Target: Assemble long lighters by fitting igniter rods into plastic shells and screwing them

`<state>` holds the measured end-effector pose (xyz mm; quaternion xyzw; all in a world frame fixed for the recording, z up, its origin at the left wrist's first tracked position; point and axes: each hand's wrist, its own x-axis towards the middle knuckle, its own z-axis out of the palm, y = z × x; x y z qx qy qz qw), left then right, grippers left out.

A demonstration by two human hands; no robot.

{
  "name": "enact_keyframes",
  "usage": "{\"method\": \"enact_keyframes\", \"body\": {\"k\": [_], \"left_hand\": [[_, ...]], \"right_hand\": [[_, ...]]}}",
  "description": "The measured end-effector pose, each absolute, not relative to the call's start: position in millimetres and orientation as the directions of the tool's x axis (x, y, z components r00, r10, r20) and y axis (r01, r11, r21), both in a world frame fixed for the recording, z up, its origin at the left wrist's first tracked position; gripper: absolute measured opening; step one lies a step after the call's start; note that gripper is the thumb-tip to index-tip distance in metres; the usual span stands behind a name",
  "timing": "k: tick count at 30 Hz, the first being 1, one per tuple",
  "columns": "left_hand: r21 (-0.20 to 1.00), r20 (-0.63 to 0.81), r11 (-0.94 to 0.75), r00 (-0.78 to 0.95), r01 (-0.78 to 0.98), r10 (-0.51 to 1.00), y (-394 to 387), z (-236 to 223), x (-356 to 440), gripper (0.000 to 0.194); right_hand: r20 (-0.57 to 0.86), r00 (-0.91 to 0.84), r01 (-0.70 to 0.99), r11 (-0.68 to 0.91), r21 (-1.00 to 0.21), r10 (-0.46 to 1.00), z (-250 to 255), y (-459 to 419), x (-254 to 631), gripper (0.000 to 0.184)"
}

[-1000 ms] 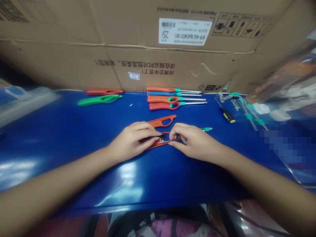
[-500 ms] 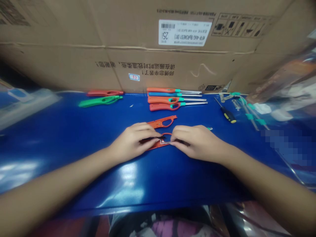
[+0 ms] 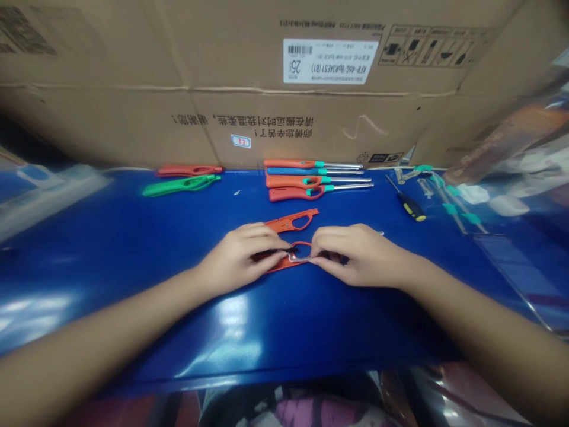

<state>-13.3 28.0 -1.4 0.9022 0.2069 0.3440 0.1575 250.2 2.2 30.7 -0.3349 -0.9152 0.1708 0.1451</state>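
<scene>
An orange lighter shell half (image 3: 291, 263) lies on the table under my fingers, its trigger loop showing between both hands. My left hand (image 3: 242, 255) is closed at the shell, thumb and fingers pinched about a small dark part there. My right hand (image 3: 362, 255) pinches a thin greyish wire (image 3: 302, 259) that runs over the shell from near my left fingertips. What lies inside each palm is hidden. Just beyond my hands rests a second orange shell half (image 3: 293, 221), its inner side upward. A small metal tip (image 3: 381, 233) shows past my right knuckles.
Several stick lighters (image 3: 297, 194) lie in a row at the back. Green (image 3: 182, 185) and red (image 3: 189, 170) handle pieces lie back left. A screwdriver (image 3: 411, 207) and tubes with teal ends (image 3: 451, 209) lie right. A cardboard box (image 3: 244, 107) walls the blue table's (image 3: 146, 249) back.
My right hand has shifted slightly and its fingers have closed more tightly on the wire. The teal-ended rod behind it is now mostly hidden. My left hand stays in place.
</scene>
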Motion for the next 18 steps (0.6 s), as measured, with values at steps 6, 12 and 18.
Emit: {"method": "enact_keyframes", "body": {"k": [6, 12, 18], "left_hand": [[0.431, 0.550, -0.862, 0.680, 0.267, 0.485, 27, 0, -13, 0.015], [0.426, 0.532, -0.866, 0.702, 0.262, 0.473, 26, 0, -15, 0.019], [0.403, 0.505, -0.869, 0.722, 0.287, 0.473, 24, 3, -17, 0.023]], "right_hand": [[0.118, -0.784, 0.513, 0.743, -0.430, 0.610, 34, 2, 253, 0.008], [0.148, -0.761, 0.514, 0.727, -0.456, 0.631, 36, 1, 254, 0.017], [0.159, -0.615, 0.660, 0.615, -0.432, 0.772, 35, 13, 264, 0.016]]}}
